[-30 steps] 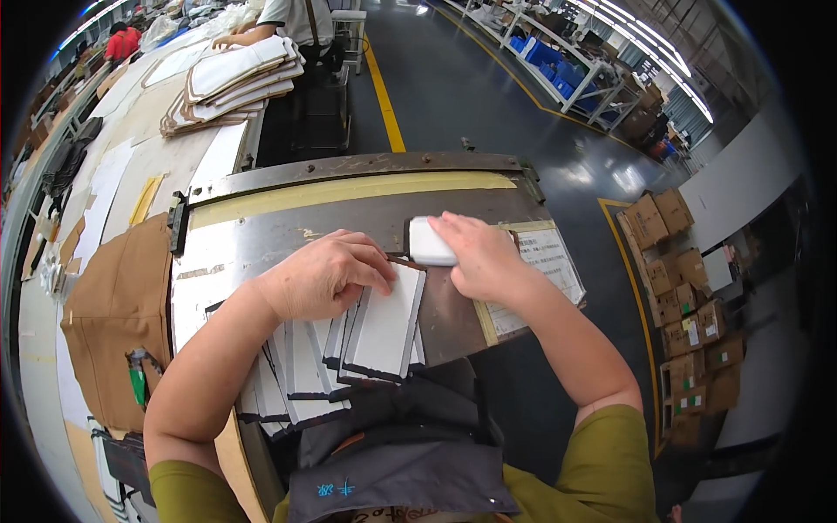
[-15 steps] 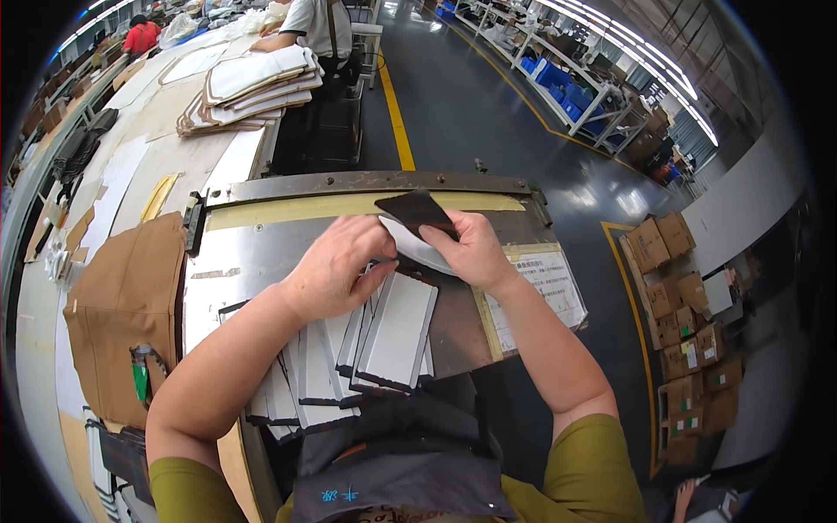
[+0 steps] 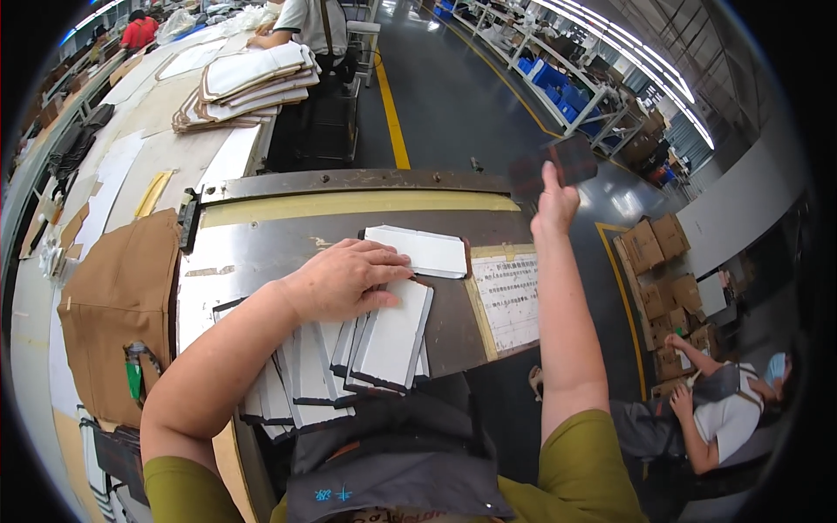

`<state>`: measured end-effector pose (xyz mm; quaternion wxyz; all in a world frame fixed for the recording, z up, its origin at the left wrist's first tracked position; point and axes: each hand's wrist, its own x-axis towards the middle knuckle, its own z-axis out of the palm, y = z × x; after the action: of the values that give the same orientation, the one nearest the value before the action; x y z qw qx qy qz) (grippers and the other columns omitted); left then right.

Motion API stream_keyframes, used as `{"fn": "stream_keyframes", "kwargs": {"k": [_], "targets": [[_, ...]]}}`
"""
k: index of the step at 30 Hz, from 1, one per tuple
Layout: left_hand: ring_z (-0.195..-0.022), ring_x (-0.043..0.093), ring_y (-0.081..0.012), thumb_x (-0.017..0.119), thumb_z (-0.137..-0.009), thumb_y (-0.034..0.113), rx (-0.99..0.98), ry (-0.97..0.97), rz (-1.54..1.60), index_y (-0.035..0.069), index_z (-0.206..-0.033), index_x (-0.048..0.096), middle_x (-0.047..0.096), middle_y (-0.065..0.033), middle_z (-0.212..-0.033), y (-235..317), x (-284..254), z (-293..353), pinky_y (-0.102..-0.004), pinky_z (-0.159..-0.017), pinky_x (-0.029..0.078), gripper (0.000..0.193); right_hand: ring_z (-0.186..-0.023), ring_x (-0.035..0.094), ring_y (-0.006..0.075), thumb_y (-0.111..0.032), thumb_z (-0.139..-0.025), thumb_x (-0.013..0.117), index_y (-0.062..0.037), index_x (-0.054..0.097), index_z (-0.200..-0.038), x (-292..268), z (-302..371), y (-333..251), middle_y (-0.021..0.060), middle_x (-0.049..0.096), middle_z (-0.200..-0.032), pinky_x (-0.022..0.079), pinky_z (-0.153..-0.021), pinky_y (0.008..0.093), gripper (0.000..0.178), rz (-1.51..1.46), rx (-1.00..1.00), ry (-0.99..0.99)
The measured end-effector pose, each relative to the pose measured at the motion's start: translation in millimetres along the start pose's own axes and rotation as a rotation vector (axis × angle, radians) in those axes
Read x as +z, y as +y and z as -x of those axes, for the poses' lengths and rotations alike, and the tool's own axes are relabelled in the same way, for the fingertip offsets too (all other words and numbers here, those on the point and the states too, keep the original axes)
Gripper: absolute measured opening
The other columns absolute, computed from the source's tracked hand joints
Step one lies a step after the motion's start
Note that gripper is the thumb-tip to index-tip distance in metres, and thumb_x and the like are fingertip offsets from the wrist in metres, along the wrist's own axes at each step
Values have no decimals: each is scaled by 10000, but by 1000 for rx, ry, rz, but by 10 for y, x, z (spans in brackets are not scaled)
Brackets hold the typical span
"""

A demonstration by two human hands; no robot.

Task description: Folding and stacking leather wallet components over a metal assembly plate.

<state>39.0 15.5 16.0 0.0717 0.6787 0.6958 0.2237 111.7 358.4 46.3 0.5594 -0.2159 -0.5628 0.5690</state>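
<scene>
Room is wide on the grey floor (image 3: 453, 96) past the far edge of the metal table (image 3: 261, 253), with a yellow line (image 3: 391, 113) running along it. The table's near edge is crowded by a fan of white cards (image 3: 349, 357) with dark edges; too many overlap to count. One more white card (image 3: 423, 250) lies alone, flat, just beyond the fan and near a printed paper sheet (image 3: 510, 301) taped at the right edge.

The left hand (image 3: 344, 279) lies flat on the fan, fingers spread and pressing down, tips near the lone card. The right hand (image 3: 554, 205) is lifted high off the table over the floor, fingers closed around one dark card (image 3: 571, 159), blurry in the air.

A brown cloth (image 3: 118, 296) hangs over the table's left side. A long workbench (image 3: 131, 148) on the left holds stacked flat pieces (image 3: 244, 83). Brown boxes (image 3: 658, 261) sit piled at the right. One person sits low at the right, and two more are far off at the bench.
</scene>
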Motion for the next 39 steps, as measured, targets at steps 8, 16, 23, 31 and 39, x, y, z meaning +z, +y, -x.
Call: {"fn": "stream_keyframes", "kwargs": {"k": [8, 16, 23, 31, 39], "targets": [[-1314, 501, -310, 718, -813, 120, -418, 479, -221, 72, -1315, 559, 589, -123, -1353, -390, -42, 140, -425, -1113, 358, 529, -1272, 559, 222, -96, -886, 691, -80, 763, -1116, 857, 1332, 501, 173, 595, -1383, 431, -1067, 337, 241, -101, 448, -1270], [-1293, 523, -280, 680, -825, 97, -438, 327, -216, 91, -1245, 621, 642, -99, -1281, -375, -109, 160, -430, -1112, 358, 424, -1327, 529, 298, -75, -822, 728, -116, 727, -1196, 825, 1299, 237, 162, 615, -1358, 402, -1103, 345, 377, 379, -160, -1441], [-1308, 509, -267, 686, -828, 110, -411, 277, -240, 114, -1242, 639, 627, -57, -1319, -366, -92, 157, -425, -1121, 345, 416, -1265, 576, 284, -135, -781, 747, -134, 732, -1167, 747, 1278, 250, 160, 655, -1284, 387, -1118, 427, 386, 651, -660, -1318], [-1326, 490, -261, 691, -832, 120, -391, 342, -255, 127, -1262, 633, 597, -54, -1364, -462, -7, 168, -424, -1118, 347, 434, -1264, 575, 285, -186, -779, 759, -142, 723, -1189, 815, 1280, 267, 156, 645, -1300, 392, -1107, 441, 414, 646, -659, -1290], [-1281, 486, -275, 684, -826, 109, -398, 288, -268, 132, -1262, 634, 587, -58, -1295, -385, -59, 162, -429, -1102, 345, 439, -1113, 595, 279, -162, -732, 796, -176, 761, -1122, 808, 1319, 218, 85, 666, -1177, 448, -1002, 389, 391, 652, -749, -1197]]}}
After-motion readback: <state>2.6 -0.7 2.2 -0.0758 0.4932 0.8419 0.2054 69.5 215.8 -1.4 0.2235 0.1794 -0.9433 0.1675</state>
